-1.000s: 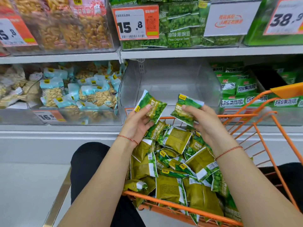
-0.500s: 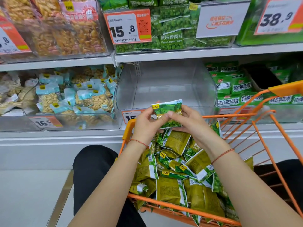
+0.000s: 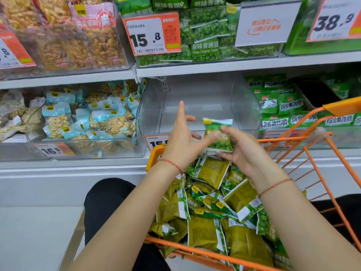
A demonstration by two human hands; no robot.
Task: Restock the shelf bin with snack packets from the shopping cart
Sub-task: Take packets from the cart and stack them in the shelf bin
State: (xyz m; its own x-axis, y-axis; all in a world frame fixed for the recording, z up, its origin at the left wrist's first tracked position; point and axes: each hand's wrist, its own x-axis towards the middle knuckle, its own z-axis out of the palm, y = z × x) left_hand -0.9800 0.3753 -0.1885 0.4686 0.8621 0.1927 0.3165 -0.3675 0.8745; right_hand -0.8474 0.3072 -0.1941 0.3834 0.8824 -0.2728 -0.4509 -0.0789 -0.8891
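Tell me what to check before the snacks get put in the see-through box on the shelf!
1. Packet held: ok. The right hand pinches the green packet; one packet or two stacked, cannot tell, it is blurred.
2. Other hand out of the way: not ok. The left hand is open with fingers spread, in front of the clear bin.
3. Room in the bin: ok. No packets show inside it.
4. Right bin: cannot tell. Its price tag is half hidden behind the left hand.
5. More packets to load: ok. The orange cart holds a pile of them.
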